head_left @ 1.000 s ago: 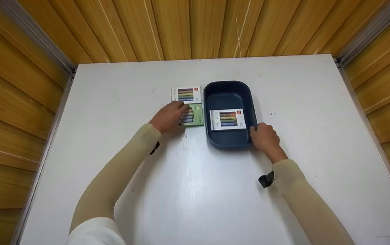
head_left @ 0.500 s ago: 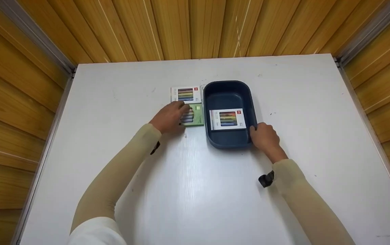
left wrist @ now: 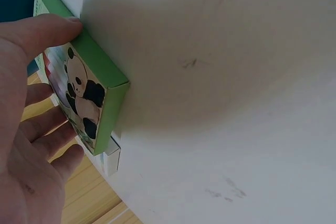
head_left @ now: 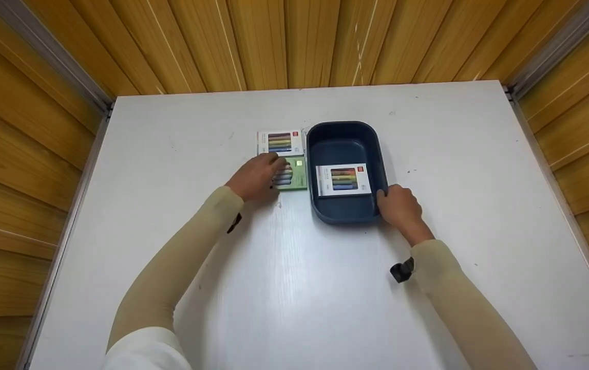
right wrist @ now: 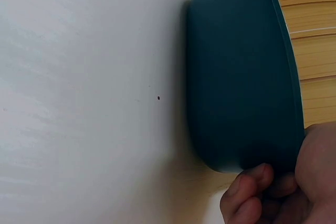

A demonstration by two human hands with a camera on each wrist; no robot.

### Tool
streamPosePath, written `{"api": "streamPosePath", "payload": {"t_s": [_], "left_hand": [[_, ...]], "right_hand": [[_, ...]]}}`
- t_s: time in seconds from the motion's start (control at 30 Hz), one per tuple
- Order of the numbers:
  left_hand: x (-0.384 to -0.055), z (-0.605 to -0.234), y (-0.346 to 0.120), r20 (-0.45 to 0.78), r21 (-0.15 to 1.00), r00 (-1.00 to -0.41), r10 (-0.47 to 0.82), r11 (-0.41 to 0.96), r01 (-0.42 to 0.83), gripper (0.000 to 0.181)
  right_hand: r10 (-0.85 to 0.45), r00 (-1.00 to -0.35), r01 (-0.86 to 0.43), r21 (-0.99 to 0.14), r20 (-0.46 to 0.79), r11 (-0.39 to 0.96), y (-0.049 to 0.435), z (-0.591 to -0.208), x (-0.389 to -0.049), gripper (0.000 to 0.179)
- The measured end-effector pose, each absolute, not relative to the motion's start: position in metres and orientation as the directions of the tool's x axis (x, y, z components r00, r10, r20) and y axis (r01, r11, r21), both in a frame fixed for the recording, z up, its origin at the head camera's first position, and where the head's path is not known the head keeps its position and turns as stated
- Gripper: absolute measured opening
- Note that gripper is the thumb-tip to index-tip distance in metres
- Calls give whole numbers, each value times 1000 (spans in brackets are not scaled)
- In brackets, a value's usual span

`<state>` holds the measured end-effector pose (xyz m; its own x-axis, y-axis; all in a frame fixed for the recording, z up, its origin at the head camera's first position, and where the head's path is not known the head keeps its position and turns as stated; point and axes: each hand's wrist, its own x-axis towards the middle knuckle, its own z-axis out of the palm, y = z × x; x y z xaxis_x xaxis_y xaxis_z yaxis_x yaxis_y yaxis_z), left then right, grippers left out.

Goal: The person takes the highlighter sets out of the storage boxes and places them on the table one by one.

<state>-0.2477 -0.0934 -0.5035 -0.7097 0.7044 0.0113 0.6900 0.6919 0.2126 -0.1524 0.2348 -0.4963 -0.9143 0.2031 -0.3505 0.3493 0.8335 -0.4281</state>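
My left hand [head_left: 255,174] holds a flat green box of crayon-like sticks [head_left: 296,177] across its width on the table. In the left wrist view, the thumb lies on the near edge of this panda-printed green box [left wrist: 86,90], with the fingers along the opposite side. Right beside it stands a dark blue plastic bin [head_left: 343,216]. My right hand [head_left: 401,208] grips the bin's near right corner, thumb at the rim and fingers curled against the outer wall [right wrist: 239,77]. Inside the bin lies a white box of coloured sticks [head_left: 345,180].
A second white box of coloured sticks [head_left: 280,143] lies just behind the green one, close to the bin's left side. All stand on a white table [head_left: 294,288] with wood-look panelled walls [head_left: 309,46] at its back and both sides.
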Motion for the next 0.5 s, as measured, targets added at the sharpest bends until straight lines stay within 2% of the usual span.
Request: {"api": "streamPosePath", "payload": {"t_s": [0.3,0.5], "left_hand": [[-248,-504,-94,29,233,-703,710,679,696,53],[-246,-501,-93,-3,239,-718,696,698,675,54]], "right_hand": [[201,-912,351,-428,-357,833,235,-496,-152,43],[199,-909,356,-437,-365,826,236,-496,-152,42]]}}
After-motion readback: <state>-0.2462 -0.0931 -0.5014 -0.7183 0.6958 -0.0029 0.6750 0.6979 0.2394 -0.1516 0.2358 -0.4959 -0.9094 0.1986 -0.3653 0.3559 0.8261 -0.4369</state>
